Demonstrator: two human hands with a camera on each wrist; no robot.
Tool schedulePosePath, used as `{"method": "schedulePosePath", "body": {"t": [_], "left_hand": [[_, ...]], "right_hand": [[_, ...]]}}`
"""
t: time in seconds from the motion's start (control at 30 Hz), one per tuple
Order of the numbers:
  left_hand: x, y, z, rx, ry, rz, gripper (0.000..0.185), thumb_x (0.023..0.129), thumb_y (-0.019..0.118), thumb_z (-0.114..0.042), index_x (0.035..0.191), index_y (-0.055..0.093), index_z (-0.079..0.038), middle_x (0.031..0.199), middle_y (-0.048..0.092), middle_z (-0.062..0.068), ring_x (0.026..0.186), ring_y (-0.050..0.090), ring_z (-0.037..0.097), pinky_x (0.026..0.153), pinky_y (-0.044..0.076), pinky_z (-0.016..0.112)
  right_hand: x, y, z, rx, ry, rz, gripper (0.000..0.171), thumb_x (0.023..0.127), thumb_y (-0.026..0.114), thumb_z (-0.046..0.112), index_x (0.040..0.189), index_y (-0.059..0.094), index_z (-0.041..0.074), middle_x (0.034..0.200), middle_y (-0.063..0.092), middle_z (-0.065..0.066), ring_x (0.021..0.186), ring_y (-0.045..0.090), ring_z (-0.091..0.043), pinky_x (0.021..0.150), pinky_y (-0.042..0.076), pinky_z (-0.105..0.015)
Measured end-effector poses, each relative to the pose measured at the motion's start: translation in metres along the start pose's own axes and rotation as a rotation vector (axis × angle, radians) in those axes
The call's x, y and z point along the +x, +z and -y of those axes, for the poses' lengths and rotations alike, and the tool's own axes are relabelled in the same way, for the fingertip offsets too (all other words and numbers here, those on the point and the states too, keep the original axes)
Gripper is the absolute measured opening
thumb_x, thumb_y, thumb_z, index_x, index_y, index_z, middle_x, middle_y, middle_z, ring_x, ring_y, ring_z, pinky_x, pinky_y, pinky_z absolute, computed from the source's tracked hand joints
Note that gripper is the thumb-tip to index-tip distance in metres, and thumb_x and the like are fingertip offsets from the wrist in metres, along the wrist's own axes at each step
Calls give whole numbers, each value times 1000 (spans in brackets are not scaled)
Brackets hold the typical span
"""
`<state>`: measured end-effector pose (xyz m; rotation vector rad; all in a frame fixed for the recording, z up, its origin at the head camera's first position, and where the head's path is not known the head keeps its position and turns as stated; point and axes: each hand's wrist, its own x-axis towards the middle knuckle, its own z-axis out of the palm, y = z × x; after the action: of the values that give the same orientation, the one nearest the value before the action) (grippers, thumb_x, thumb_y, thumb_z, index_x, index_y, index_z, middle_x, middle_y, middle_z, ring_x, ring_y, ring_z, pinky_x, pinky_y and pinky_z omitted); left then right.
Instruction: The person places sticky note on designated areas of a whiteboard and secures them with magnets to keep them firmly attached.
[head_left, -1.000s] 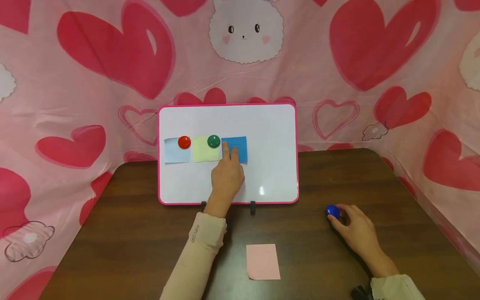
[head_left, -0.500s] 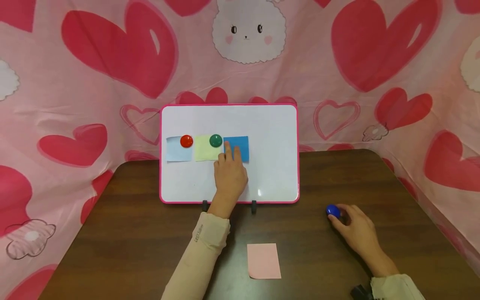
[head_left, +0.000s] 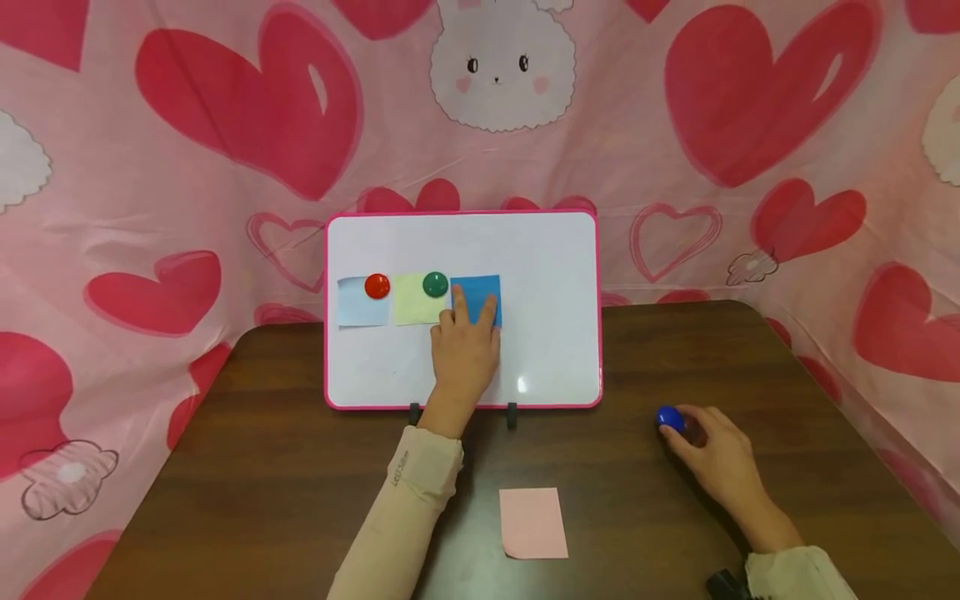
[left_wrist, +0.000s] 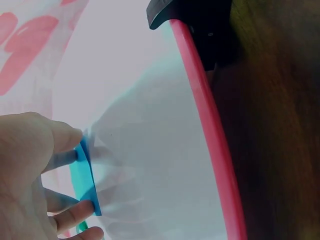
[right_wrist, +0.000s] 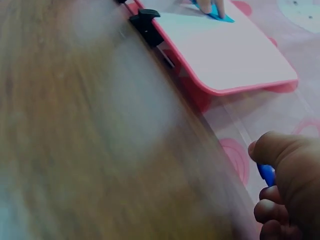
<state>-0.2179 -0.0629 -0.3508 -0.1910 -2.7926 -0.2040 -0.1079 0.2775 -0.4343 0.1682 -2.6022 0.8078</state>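
With extended fingers, my left hand (head_left: 465, 354) presses a blue sticky note (head_left: 480, 292) flat on a pink-framed whiteboard (head_left: 547, 333). In the left wrist view the lower edge of that blue note (left_wrist: 90, 185) lifts a little off the board. To its left are a pale yellow note (head_left: 411, 308) under a green round magnet (head_left: 435, 284) and a light blue note (head_left: 360, 308) under a red round magnet (head_left: 377, 286). My right hand (head_left: 723, 458) pinches a blue round magnet (head_left: 670, 418) between thumb and fingers, right of the board.
A pink sticky note (head_left: 534, 525) lies on the dark wooden table (head_left: 262, 492), one corner curled. Black stand clips (head_left: 512, 415) hold the board's lower edge. Pink heart-patterned cloth (head_left: 615, 108) hangs behind and at both sides.
The index and middle fingers of my left hand have spread wider over the blue note. My right hand still holds the blue magnet in about the same place. The head view has shifted slightly.
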Motion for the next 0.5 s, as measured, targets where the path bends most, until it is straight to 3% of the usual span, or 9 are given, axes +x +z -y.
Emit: {"method": "schedulePosePath", "body": {"t": [0.17, 0.5], "left_hand": [[-1, -3, 2, 0, -5, 32, 53, 103, 54, -38, 154, 45, -27, 161, 26, 25, 114, 52, 38, 91, 48, 48], [-3, 1, 3, 31, 13, 13, 53, 102, 56, -38, 153, 46, -28, 160, 27, 24, 103, 54, 34, 88, 49, 47]], "right_hand": [[10, 3, 12, 15, 16, 12, 37, 85, 83, 17, 113, 67, -2, 86, 55, -4, 74, 49, -18, 59, 44, -28], [42, 19, 43, 89, -34, -50, 40, 86, 82, 16, 119, 67, -1, 90, 58, -8, 75, 50, -18, 62, 45, -25]]}}
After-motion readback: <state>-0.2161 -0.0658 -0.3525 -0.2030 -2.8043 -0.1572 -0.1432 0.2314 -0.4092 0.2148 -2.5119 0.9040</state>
